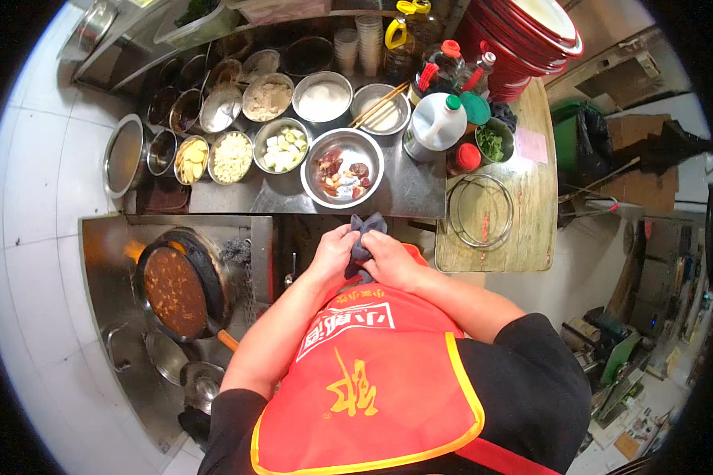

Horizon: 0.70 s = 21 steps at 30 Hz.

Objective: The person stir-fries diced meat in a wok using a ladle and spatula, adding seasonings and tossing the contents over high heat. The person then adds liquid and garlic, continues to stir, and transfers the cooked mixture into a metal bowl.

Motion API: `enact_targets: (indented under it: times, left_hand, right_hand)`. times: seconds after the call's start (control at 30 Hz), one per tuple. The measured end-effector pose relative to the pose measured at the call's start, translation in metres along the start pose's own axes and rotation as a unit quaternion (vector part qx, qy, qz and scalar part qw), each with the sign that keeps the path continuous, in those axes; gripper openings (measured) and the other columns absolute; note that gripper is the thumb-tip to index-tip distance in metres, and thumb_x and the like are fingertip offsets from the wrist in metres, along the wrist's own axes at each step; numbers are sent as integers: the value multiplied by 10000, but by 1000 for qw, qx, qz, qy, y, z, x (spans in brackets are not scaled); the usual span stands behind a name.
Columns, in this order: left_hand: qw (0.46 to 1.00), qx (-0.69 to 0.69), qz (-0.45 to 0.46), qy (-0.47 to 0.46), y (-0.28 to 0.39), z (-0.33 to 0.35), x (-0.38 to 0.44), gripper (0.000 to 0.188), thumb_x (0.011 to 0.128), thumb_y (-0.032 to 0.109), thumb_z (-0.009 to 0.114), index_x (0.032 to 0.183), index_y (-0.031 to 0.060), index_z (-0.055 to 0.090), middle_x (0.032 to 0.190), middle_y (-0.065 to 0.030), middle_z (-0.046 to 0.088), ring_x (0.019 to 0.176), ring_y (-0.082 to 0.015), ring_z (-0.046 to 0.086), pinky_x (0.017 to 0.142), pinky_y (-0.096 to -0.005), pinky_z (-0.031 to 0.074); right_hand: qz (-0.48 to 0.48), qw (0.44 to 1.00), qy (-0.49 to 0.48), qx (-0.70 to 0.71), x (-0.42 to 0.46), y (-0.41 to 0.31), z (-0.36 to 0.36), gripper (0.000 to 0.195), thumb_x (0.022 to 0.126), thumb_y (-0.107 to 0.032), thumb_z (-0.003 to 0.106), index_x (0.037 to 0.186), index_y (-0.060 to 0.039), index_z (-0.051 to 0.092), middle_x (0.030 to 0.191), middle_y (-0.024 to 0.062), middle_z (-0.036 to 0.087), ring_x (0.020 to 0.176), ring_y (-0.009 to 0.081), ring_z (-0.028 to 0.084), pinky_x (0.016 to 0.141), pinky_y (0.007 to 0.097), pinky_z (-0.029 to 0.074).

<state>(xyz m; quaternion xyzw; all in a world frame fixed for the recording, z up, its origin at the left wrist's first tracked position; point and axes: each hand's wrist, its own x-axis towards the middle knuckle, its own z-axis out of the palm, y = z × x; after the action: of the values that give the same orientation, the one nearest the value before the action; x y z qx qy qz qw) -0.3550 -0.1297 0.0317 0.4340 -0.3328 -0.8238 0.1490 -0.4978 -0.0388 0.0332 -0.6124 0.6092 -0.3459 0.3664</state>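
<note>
Both of my hands grip a dark grey cloth in front of my red apron. My left hand has its fingers closed on the cloth's left side, and my right hand pinches it from the right. The cloth is bunched, and part of it hangs below my fingers. Just beyond, at the counter's front edge, stands a steel bowl with dried red chillies and other spices. To my left, a wok full of reddish-brown stew sits on the stove, with orange flame showing at its far-left rim.
Steel bowls of sliced ginger, chopped garlic and cut scallion line the counter. Chopsticks lie across another bowl. A white jug stands near a wooden table bearing a wire ring. The wok's wooden handle points towards me.
</note>
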Motion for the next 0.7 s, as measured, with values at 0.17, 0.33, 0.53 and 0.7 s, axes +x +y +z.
enact_targets:
  times: [0.17,0.33,0.53,0.7]
  left_hand:
    - [990,137,8,-7,2,1,21,75,887,63,625,844,5,642,761,-23,627,670,-89,557,600,-257,458]
    - [964,262,32,-10,-19,18,39,146,832,96,723,737,33,632,693,-19,601,627,-74,513,553,-262,432]
    - [965,258,27,-45,-20,19,41,185,863,93,669,1026,10,637,821,-22,611,694,-114,570,584,-283,481]
    - [987,151,-14,-60,-10,-22,2,351,912,76,587,1250,-5,536,968,-39,607,800,-139,624,666,-270,514]
  right_hand:
    - [-16,998,45,-51,-6,-7,-9,330,756,-85,698,1017,-34,503,932,194,571,858,427,595,711,485,507]
    - [43,985,47,-157,-41,-10,-14,299,758,-98,684,983,-48,494,949,183,569,807,417,618,662,498,520]
    - [151,956,43,-248,-39,7,-47,279,757,-66,651,1004,-69,520,996,186,563,872,426,607,762,510,508]
    - [133,925,160,-316,9,9,-67,437,827,-125,643,1241,-54,523,1305,165,495,1027,404,597,886,466,505]
